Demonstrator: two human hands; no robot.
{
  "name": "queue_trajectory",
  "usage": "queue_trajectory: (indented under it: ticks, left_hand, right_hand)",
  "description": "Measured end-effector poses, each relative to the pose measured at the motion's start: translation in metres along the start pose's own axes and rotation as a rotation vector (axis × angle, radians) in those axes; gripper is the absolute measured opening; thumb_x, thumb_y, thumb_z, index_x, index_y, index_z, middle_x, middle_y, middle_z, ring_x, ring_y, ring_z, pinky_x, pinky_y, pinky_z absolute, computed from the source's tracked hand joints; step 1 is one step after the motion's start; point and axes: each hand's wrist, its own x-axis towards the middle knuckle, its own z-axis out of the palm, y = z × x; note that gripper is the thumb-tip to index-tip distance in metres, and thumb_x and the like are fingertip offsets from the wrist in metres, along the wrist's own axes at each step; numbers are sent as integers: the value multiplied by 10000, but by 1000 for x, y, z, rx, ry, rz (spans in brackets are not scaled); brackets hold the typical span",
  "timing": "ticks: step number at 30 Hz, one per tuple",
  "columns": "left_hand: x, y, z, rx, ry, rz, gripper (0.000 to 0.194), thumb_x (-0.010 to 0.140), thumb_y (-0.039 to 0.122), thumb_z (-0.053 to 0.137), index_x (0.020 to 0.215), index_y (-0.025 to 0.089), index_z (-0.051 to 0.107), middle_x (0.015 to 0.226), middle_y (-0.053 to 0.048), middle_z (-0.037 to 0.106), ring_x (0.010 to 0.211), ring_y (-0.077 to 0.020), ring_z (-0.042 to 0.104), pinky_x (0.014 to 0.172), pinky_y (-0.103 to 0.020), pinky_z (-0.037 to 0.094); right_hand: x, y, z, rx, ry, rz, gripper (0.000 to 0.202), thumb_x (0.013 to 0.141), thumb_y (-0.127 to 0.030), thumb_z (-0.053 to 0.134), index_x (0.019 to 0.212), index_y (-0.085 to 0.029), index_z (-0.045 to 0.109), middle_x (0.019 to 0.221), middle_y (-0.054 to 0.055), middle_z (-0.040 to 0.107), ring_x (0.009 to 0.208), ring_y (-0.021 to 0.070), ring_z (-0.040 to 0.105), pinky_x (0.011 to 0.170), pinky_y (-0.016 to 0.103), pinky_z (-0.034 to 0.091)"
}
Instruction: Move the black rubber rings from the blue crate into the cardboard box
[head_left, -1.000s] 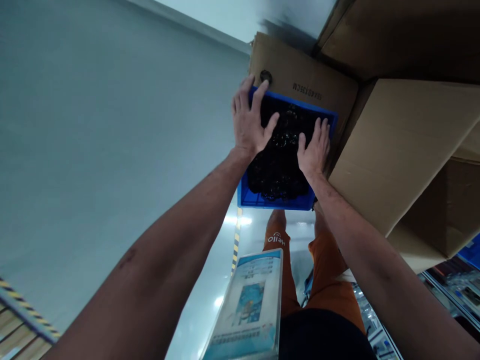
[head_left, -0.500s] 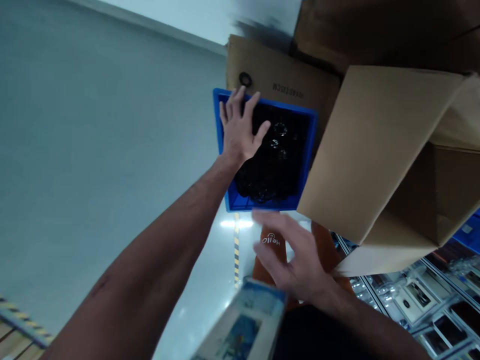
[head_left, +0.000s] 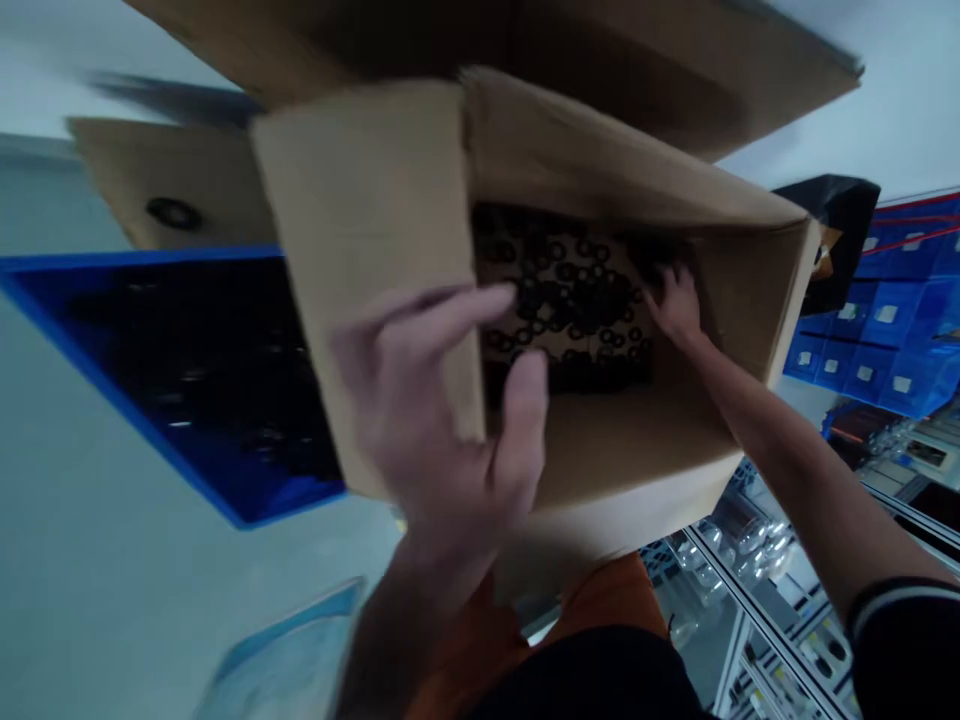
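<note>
— Where's the box?

— The box [head_left: 600, 330] fills the middle of my view, open toward me, with black rings [head_left: 570, 295] heaped on its far inner side. I see my right hand [head_left: 675, 300] deep inside at the right, resting on the rings; blur keeps me from telling whether its fingers have closed on any.

— And the left?

— My left hand [head_left: 442, 420] is clamped on the box's left flap [head_left: 375, 260], fingers across the outer face, thumb [head_left: 521, 420] on the inner side.

— Around it?

— A blue bin [head_left: 135, 400] of dark parts sits just left of the box. Blue drawers [head_left: 885, 330] stand far right, and another carton [head_left: 150, 190] lies behind the bin.
</note>
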Motion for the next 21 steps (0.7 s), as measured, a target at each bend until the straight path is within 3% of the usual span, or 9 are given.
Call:
queue_trajectory:
  ticks: [2, 5, 7, 9, 11, 13, 16, 19, 21]
  left_hand:
    - [30, 1, 71, 42, -137, -84, 504, 1133, 450, 519, 1630, 532, 497, 1536, 36, 638, 1548, -332, 567, 1248, -654, 565]
    - [72, -56, 183, 191, -248, -325, 811, 1070, 736, 528, 1769, 353, 379, 1769, -90, 448, 1727, -484, 277, 1316, -818, 338]
    - [82, -110, 237, 284, -328, -395, 987, 980, 882, 577, 1793, 353, 392, 1863, -82, 335, 1758, -502, 142, 1325, -821, 271]
    - [71, -153, 264, 370, -459, -344, 1069, 949, 923, 560, 1808, 304, 417, 1936, -65, 183, 1767, -480, 100, 1366, -773, 242]
    - [46, -172, 267, 433, -572, -257, 1012, 994, 861, 519, 1787, 235, 475, 1963, -76, 70, 1758, -464, 159, 1388, -717, 258]
    - [15, -170, 254, 464, -674, -196, 856, 1069, 722, 461, 1729, 186, 556, 1943, -134, 152, 1723, -457, 283, 1386, -674, 301]
    - [-21, -157, 227, 532, -715, -172, 789, 1105, 669, 421, 1730, 206, 548, 1882, -172, 311, 1727, -458, 299, 1432, -653, 231]
    - [-38, -156, 206, 696, -547, -403, 974, 1072, 770, 467, 1801, 127, 411, 1855, -244, 332, 1728, -462, 295, 1446, -604, 238]
    - [-41, -163, 200, 755, -606, -599, 1091, 1036, 793, 542, 1793, 24, 378, 1777, -327, 405, 1667, -480, 389, 1403, -570, 339]
  right_hand:
    - [62, 3, 21, 51, 54, 13, 710, 1076, -551, 670, 1641, -132, 572, 1793, 253, 405, 1719, 434, 311, 1430, 714, 259]
    - [112, -3, 63, 169, 48, 96, 752, 1058, -613, 712, 1623, -133, 588, 1803, 246, 380, 1743, 483, 223, 1396, 804, 239]
    - [103, -16, 94, 250, 9, 111, 765, 1033, -634, 742, 1603, -144, 599, 1816, 237, 367, 1764, 516, 141, 1372, 847, 243]
    - [66, -33, 118, 295, -78, 65, 724, 1033, -613, 741, 1577, -151, 620, 1799, 228, 407, 1771, 531, 111, 1370, 852, 265]
    - [18, -47, 128, 276, -233, -23, 662, 1020, -517, 750, 1572, -168, 643, 1771, 214, 467, 1741, 547, 198, 1353, 840, 339]
    - [-21, -49, 124, 242, -380, -112, 627, 1003, -435, 740, 1581, -206, 660, 1726, 194, 537, 1648, 542, 381, 1304, 820, 434]
    - [-45, -20, 106, 261, -337, -85, 630, 1015, -516, 715, 1583, -248, 661, 1685, 173, 583, 1562, 502, 502, 1310, 814, 419]
    - [-39, 23, 99, 307, -165, 89, 767, 955, -628, 786, 1540, -154, 644, 1721, 250, 527, 1672, 521, 352, 1379, 839, 262]
    - [-35, 44, 104, 356, -195, 225, 811, 910, -624, 853, 1493, -101, 640, 1681, 323, 543, 1703, 521, 315, 1402, 816, 225]
